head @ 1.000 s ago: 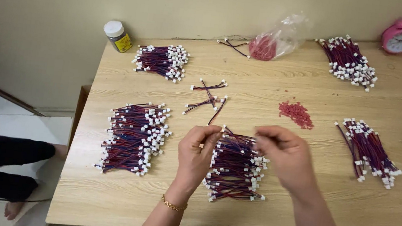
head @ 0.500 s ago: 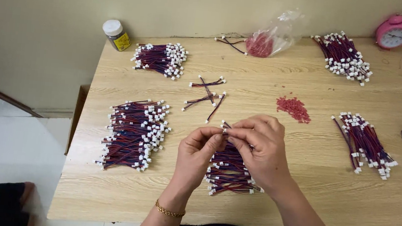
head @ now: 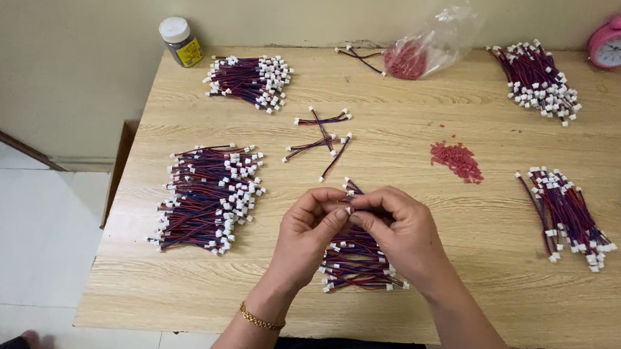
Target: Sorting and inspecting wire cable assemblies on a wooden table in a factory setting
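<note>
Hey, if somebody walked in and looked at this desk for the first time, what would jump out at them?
Most striking are the left hand and right hand pinched together over a pile of red-and-blue wire leads at the wooden table's near edge. Similar bundles lie all around, the largest bundle at the left. A pink alarm clock stands in the far right corner.

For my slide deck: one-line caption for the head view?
Both hands, left hand and right hand, pinch a wire lead above a wire bundle.

A home work spot: wooden table [head: 467, 291] against a plain wall, pink alarm clock [head: 616, 43], tiled floor [head: 3, 242].
</note>
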